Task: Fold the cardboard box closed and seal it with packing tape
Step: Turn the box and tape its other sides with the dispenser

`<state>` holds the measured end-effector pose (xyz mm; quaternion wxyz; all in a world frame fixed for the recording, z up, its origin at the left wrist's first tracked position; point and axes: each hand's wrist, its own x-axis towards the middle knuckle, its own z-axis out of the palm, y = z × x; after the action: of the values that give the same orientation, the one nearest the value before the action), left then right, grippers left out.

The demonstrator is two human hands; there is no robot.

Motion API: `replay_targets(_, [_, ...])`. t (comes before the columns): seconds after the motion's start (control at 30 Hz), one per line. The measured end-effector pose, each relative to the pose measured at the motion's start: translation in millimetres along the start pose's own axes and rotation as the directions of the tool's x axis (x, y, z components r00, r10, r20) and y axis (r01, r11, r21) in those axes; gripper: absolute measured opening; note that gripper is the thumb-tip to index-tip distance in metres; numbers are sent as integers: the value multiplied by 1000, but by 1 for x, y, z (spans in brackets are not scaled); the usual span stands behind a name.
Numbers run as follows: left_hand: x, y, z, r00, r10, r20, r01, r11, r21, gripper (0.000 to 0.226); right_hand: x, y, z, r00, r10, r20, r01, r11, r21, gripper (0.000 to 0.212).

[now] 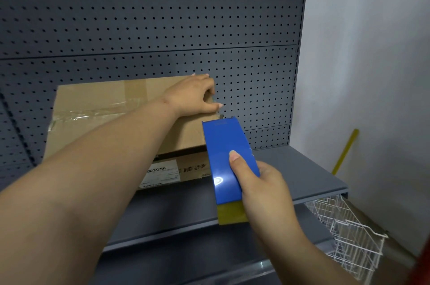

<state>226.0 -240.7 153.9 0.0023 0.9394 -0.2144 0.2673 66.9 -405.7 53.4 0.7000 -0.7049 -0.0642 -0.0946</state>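
Nearest to me, the right hand [263,189] is gripping a blue tape dispenser [229,159], the thumb [236,162] lying flat along its glossy top face and the other fingers wrapping underneath, out of sight. The dispenser is tilting up and away from the wrist, its far end just beside the near right corner of the cardboard box [121,117]. A yellowish roll of packing tape [232,213] is showing below the blue cover at the end closest to the wrist. The right forearm is rising from the lower right.

The left arm is reaching long and straight from the lower left, crossing over the top of the box. The left hand [193,95] is resting on the box's far right corner, fingers curling over that edge and the thumb pointing right; it is grasping the corner of the box.

The box is sitting on a grey metal shelf [302,173], its flaps lying flat, with clear tape [93,114] running across its top and a white barcode label [162,174] on its front side. Behind it a grey pegboard panel [149,17] is standing. A white wire basket [344,233] is hanging below the shelf at the right, and a yellow stick [345,152] is leaning against the white wall [372,64].
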Motion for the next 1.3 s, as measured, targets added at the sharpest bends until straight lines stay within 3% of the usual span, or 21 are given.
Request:
replay_targets(0.17, [-7,0,1,988,122,-90,-131,986,-102,29,-1,2,-1,1000,2,-6,-2,1000,1,58])
replay_targets(0.3, [-8,-3,1,978,208,16,-206,976,-76,30,-3,2,-2,1000,19,1,-19,1000,16,58])
replay_targets(0.43, [-8,-4,-2,982,159,98,-152,986,-72,58,-3,3,-3,1000,17,2,-17,1000,13,58])
replay_targets(0.73, [-3,4,4,992,105,66,-105,994,-11,30,-4,9,-2,1000,18,8,-18,1000,15,54])
replay_targets(1.03, [-3,9,5,997,50,66,-53,998,42,28,-15,17,-13,999,39,3,-39,999,36,55])
replay_targets(1.17, [-10,11,4,976,212,-52,-206,973,103,32,-11,17,-13,1000,31,2,-31,999,36,54])
replay_targets(1.3, [-18,12,1,962,270,45,-273,947,171,39,-11,13,-8,1000,17,-18,-17,1000,0,48])
